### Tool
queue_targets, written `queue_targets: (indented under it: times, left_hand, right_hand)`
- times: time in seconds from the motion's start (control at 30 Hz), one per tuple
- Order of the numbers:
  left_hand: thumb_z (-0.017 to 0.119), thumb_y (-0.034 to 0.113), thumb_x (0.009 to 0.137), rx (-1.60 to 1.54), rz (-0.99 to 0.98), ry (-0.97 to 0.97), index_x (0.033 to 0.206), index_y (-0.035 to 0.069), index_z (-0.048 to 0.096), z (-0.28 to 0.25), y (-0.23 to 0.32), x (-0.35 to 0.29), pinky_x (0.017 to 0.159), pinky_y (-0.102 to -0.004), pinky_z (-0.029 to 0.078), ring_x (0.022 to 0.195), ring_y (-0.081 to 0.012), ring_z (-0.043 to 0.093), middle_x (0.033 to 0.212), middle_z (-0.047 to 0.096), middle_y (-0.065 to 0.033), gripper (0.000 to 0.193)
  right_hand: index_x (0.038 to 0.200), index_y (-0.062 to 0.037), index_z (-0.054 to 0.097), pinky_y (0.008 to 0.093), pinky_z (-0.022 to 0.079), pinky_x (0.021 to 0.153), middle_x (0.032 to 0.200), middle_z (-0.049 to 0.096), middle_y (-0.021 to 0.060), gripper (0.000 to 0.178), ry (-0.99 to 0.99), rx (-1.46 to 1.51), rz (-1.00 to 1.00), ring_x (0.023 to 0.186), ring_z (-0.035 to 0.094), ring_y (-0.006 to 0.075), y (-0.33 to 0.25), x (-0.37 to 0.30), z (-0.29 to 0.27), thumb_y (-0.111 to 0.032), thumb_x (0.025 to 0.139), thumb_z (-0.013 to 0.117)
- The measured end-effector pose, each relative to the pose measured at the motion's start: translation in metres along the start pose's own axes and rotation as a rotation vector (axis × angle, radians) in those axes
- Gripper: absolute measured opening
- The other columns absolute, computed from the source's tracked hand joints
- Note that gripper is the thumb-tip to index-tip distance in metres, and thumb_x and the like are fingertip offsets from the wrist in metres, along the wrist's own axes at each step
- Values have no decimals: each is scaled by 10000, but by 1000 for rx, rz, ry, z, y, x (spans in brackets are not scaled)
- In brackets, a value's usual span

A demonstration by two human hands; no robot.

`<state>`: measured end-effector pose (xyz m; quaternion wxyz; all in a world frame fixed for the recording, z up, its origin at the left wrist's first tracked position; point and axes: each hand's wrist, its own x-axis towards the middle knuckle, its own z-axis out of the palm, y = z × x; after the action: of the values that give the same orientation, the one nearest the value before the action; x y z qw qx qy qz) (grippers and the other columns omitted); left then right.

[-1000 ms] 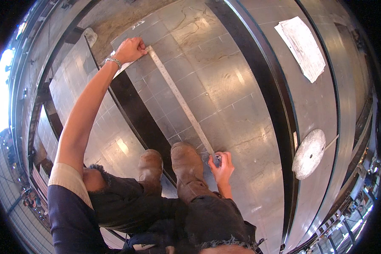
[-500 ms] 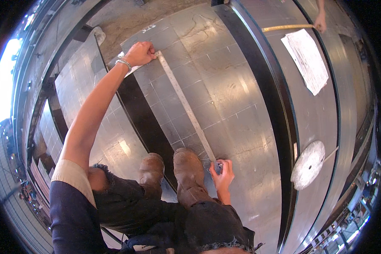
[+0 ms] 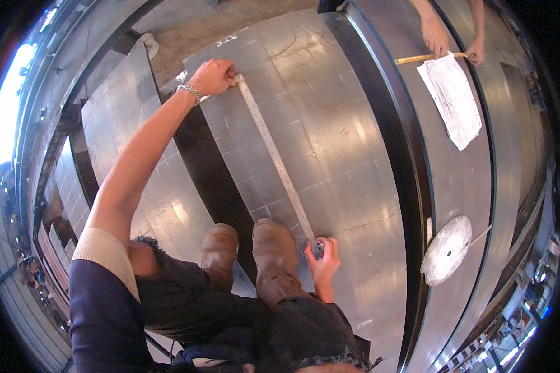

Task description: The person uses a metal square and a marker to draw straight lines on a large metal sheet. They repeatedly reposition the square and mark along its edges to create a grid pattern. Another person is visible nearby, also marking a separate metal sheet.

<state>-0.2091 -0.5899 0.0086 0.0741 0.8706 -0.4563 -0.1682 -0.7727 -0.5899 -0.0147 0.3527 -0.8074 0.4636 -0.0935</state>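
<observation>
A pale tape measure (image 3: 274, 149) lies stretched over a grey steel plate (image 3: 348, 186) scribed with a grid of thin lines. At its far end my left hand (image 3: 213, 77), with a chain bracelet at the wrist, has its fingers pinched on the tape's tip. My right hand (image 3: 323, 258) is closed around the near end, beside my right boot (image 3: 274, 252); the case is mostly hidden in the fingers. Something small and white (image 3: 204, 98) shows beneath my left wrist, its kind unclear.
Dark gaps flank the plate. On the steel beam at right lie a stack of papers (image 3: 451, 102) and a round whitish disc (image 3: 448, 251). Another person's hands (image 3: 435, 38) hold a yellow tape measure (image 3: 414, 59) across that beam. My left boot (image 3: 219, 252) stands on the neighbouring plate.
The other person's second hand has come into view by the papers. The view has shifted slightly; my hands keep the tape stretched in the same place.
</observation>
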Motion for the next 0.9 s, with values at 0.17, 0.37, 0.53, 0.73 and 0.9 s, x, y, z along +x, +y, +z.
queue_targets:
  times: [0.17,0.37,0.53,0.73,0.9]
  left_hand:
    - [786,184,809,-25,21,107,902,87,724,1,4,-10,772,-423,563,842,-313,729,847,746,-101,148]
    - [801,300,803,29,31,107,939,53,752,7,9,-13,798,-434,577,855,-336,724,932,732,-137,286]
    - [813,665,677,170,-39,0,1093,-61,676,2,49,-36,873,-461,580,1044,-390,674,1148,606,-216,848]
    - [829,778,567,200,-102,-29,1213,-76,588,7,62,-49,948,-491,550,1179,-418,596,1215,521,-230,1097]
    - [842,748,573,200,-138,-77,1197,-65,574,7,67,-48,929,-479,569,1241,-403,567,1269,498,-232,1059]
  right_hand:
    - [950,-106,672,358,534,612,906,622,57,264,14,15,-19,742,673,232,2,1,2,-199,777,848]
    - [951,-111,668,356,535,610,912,621,49,272,2,-11,-23,741,672,232,-3,2,-2,-189,770,856]
    - [941,-114,673,349,534,607,906,626,45,269,20,6,-12,721,669,223,-2,2,-1,-179,762,863]
    - [928,-116,680,346,536,609,900,632,46,257,22,1,-10,712,669,219,-3,3,2,-183,760,863]
    - [931,-70,664,307,498,568,900,625,63,228,48,14,-94,633,596,183,-1,4,2,-139,789,830]
